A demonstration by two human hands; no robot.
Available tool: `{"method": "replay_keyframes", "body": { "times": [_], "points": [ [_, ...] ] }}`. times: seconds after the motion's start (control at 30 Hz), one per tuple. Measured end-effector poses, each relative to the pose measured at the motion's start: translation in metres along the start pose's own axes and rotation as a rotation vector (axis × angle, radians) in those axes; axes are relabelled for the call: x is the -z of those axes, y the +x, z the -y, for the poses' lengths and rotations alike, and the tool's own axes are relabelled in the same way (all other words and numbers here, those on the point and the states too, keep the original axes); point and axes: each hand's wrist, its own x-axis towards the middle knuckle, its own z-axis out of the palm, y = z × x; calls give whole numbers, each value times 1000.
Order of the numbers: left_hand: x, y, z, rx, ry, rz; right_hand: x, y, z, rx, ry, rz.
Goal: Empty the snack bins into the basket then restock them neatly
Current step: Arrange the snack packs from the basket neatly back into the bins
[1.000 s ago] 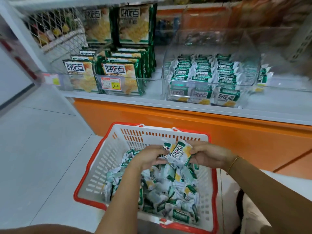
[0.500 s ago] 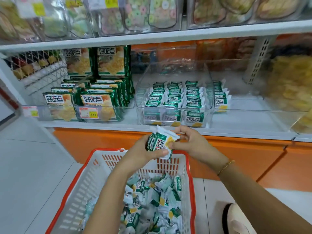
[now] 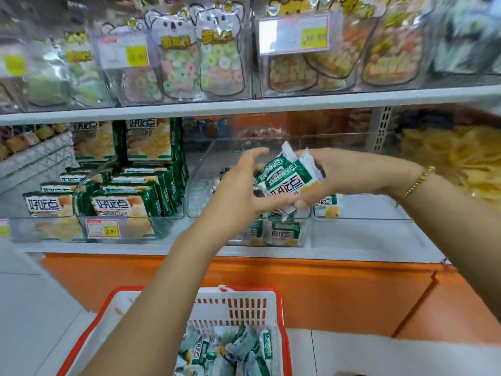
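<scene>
Head view.

- Left hand point(image 3: 240, 184): raised in front of the lower shelf, fingers arched over and thumb under the left side of the snack packets point(image 3: 287, 179), gripping them.
- Right hand point(image 3: 341, 175): grips the right side of the same bundle, fingertips curled under its lower edge. A gold bracelet point(image 3: 417, 183) sits on the wrist.
- Snack packets: small green-and-white wrappers, tilted, held between both hands just above the open top of the clear bin point(image 3: 196, 172). How many are in the bundle cannot be told.
- Clear bin: stands on the lower shelf point(image 3: 352, 240). Stocked packets point(image 3: 283, 233) stand upright at its front, mostly hidden behind the left forearm.
- Basket point(image 3: 244, 301): white mesh wall with red rim, on the floor below the shelf, at the bottom of the view. Loose packets point(image 3: 230, 348) lie jumbled inside.
- Cracker boxes point(image 3: 122, 206): green, ranked in a neighbouring clear tray to the left, which bears a price tag point(image 3: 102, 228) on its front.
- Upper shelf point(image 3: 271, 103): carries clear containers of koala-printed pouches point(image 3: 214, 50) holding coloured rings; the labels are blurred.
- Yellow snacks point(image 3: 461, 158): heaped at the far right of the lower shelf; blurred.
- Orange base panel point(image 3: 325, 294): runs beneath the lower shelf, behind the basket.
</scene>
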Motion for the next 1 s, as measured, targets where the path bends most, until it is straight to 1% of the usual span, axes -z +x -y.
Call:
{"method": "replay_keyframes", "body": {
  "times": [0.07,0.13,0.2,0.27,0.37,0.43,0.5,0.57,0.73,0.8,0.87,0.93,1.0],
  "points": [
    [-10,17,-6,-56,23,53,13,-3,-12,-9,83,-43],
    [-23,33,-9,-79,89,152,23,-1,-33,-46,106,-119],
    [-34,48,-3,-20,197,239,32,3,-60,-114,86,-208],
    [-40,58,10,43,224,268,39,2,-88,-205,127,-268],
    [-45,66,45,155,233,269,41,-3,-125,-336,222,-247],
    [-51,67,69,246,241,309,38,-3,-145,-413,227,-212],
    [-56,65,82,278,232,341,28,1,-155,-460,215,-177],
    [-57,64,84,270,248,336,19,7,-165,-490,148,-184],
    [-59,62,86,250,274,327,16,16,-182,-664,-252,-182],
    [-61,61,89,241,301,307,18,12,-181,-779,-325,-137],
    [-63,61,89,223,331,254,20,6,-180,-846,-383,-58],
    [-64,62,91,221,363,208,21,2,-174,-866,-421,18],
    [-66,62,91,226,387,206,19,4,-166,-834,-440,54]
  ]
}}
